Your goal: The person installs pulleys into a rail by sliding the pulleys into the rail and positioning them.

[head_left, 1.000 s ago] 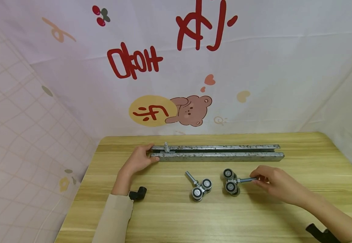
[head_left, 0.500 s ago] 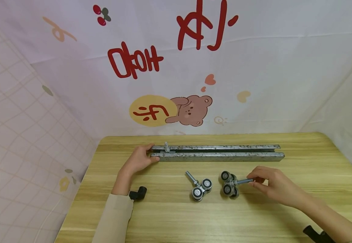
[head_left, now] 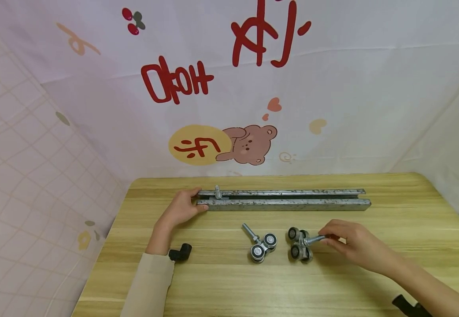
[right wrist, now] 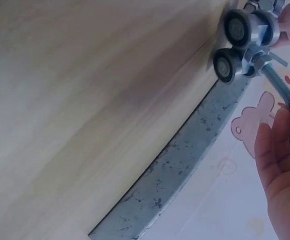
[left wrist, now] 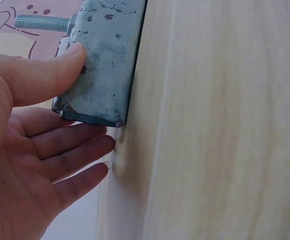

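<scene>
A long, speckled grey steel channel rail [head_left: 285,204] lies at the back of the table, its slot facing up. My left hand [head_left: 179,208] grips its left end, with the thumb [left wrist: 74,60] on the near wall and the fingers around the far side and end. From the slot beside that hand, a threaded bolt [left wrist: 42,22] sticks up. Between thumb and fingertips, my right hand [head_left: 356,241] pinches the threaded stem [right wrist: 277,82] of a four-wheeled roller trolley [head_left: 295,252]. Its wheels point left, and the stem slants up toward the fingers.
A second roller trolley [head_left: 257,252] lies on the wooden table [head_left: 213,286] left of the held one, its stem pointing back-left. Behind the rail rises a white printed cloth [head_left: 352,110]. Black wrist mounts [head_left: 180,252] are on both arms.
My right hand has shifted slightly left and nearer, turning the trolley so its wheels face more to the left and its stem tips up. The left hand and rail have stayed put.
</scene>
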`<state>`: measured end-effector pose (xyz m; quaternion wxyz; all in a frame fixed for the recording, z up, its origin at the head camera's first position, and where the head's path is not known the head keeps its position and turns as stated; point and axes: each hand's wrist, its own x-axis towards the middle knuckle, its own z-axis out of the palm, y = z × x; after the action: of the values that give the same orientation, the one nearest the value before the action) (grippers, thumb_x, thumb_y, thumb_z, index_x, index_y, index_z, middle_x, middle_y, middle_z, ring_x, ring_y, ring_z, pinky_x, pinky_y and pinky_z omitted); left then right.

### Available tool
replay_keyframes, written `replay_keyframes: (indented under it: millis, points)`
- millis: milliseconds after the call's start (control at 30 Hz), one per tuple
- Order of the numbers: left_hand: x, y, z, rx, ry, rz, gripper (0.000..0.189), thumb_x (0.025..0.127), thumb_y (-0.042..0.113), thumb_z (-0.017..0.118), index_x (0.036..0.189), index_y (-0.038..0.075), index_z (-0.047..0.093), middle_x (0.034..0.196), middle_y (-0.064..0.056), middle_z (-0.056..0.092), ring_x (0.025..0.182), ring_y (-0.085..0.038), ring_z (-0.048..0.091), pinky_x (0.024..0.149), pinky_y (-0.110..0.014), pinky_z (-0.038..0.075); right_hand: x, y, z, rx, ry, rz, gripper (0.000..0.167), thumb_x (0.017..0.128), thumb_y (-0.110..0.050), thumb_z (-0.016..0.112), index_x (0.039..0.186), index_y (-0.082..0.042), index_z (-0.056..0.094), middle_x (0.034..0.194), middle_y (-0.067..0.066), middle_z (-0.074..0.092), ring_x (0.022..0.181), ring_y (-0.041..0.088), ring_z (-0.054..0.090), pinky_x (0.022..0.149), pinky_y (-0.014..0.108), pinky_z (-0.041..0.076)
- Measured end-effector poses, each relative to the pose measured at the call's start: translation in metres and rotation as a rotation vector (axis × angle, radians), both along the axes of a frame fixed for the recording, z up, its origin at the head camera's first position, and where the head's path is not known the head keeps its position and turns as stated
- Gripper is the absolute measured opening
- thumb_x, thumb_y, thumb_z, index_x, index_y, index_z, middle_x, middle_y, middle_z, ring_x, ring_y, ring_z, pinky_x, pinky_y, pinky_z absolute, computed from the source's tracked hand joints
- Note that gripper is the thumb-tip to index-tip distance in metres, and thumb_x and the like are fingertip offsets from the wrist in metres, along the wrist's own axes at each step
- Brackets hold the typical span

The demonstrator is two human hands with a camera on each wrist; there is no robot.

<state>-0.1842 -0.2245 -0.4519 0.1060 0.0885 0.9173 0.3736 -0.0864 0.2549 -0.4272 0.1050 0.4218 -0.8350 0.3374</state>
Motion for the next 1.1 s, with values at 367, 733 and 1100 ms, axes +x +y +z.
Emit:
replay_keyframes:
  millis: [367, 733, 1100]
  points:
    - [0.000, 0.001, -0.001, 0.003, 0.007, -0.007, 0.076, 0.096, 0.024, 0.079, 0.156, -0.006, 0.044, 0.153, -0.025, 0.052, 0.141, -0.040, 0.050, 0.111, -0.056, 0.045, 0.000, 0.000, 0.000, -0.011, 0.080, 0.011, 0.010, 0.100, -0.018, 0.072, 0.104, -0.010, 0.077, 0.098, -0.009, 0.070, 0.081, 0.000, 0.066, 0.070, 0.010, 0.051]
    - [0.001, 0.001, -0.001, 0.012, -0.002, 0.000, 0.076, 0.096, 0.024, 0.079, 0.157, -0.005, 0.043, 0.153, -0.025, 0.051, 0.142, -0.040, 0.049, 0.113, -0.057, 0.043, 0.001, 0.009, -0.002, -0.012, 0.119, -0.095, 0.006, 0.098, -0.030, 0.076, 0.096, -0.024, 0.075, 0.088, -0.019, 0.066, 0.071, -0.007, 0.056, 0.058, 0.009, 0.043]
    - [0.002, 0.001, 0.000, 0.003, 0.004, 0.006, 0.076, 0.096, 0.024, 0.079, 0.157, -0.005, 0.043, 0.152, -0.025, 0.053, 0.142, -0.041, 0.049, 0.113, -0.057, 0.043, 0.001, 0.019, -0.001, 0.016, 0.105, -0.207, 0.045, 0.066, 0.006, 0.092, 0.090, -0.026, 0.073, 0.083, -0.021, 0.065, 0.070, -0.005, 0.058, 0.060, 0.010, 0.046]
